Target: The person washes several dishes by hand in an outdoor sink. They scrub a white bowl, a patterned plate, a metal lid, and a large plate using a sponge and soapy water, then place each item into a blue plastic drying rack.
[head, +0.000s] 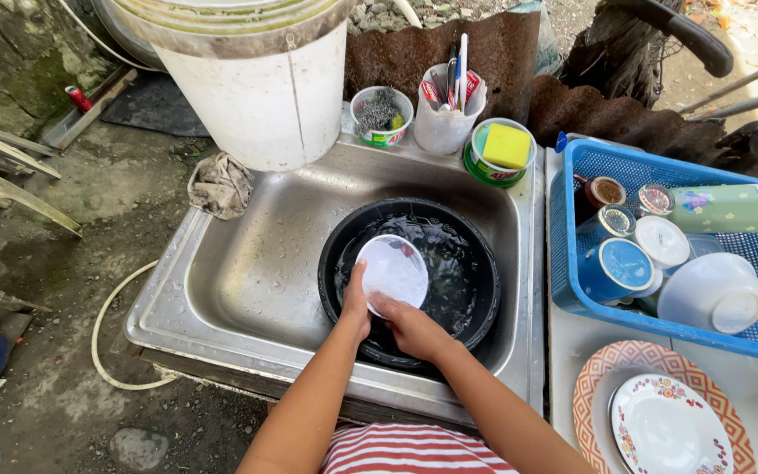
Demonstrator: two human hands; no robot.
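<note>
A: What do the hands grip?
B: Left hand (357,303) and right hand (407,325) both clasp a small white bowl (393,269) by its rim, tilted over a black basin (475,263) of water.
A: Surroundings?
B: The basin sits in a steel sink (247,263); behind it, a yellow sponge (507,145); right, a blue dish basket (572,254).

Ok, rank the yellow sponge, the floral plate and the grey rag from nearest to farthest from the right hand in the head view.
From the right hand:
1. Yellow sponge, up right on the sink's back ledge.
2. Floral plate, lower right on the counter; too close to the rag to rank firmly.
3. Grey rag, upper left.
</note>
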